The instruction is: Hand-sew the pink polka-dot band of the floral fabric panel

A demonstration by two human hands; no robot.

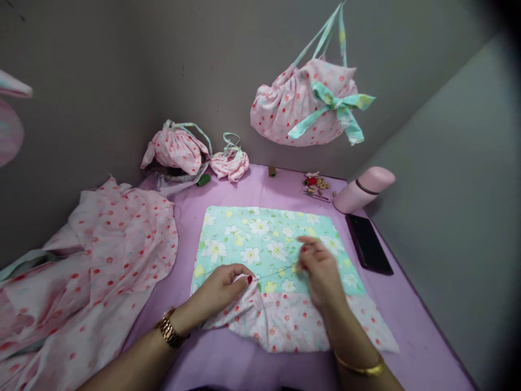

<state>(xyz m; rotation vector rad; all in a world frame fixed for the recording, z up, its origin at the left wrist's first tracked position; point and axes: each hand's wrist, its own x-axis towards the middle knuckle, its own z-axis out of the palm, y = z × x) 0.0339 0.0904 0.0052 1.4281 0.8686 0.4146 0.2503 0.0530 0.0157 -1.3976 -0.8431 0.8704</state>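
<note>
A sewn panel lies flat on the purple table: a mint floral fabric at the back joined to a pink dotted fabric at the front. My left hand pinches the pink fabric at the seam, fingers closed. My right hand is closed in a pinch just to the right of it, pulling a thin thread that runs between the two hands. Whether a needle is in the right fingers is too small to tell.
A heap of pink dotted cloth covers the left side. Two small drawstring bags sit at the back, and a third bag hangs above. A pink bottle, a black phone, beads and thread spools stand at the back right.
</note>
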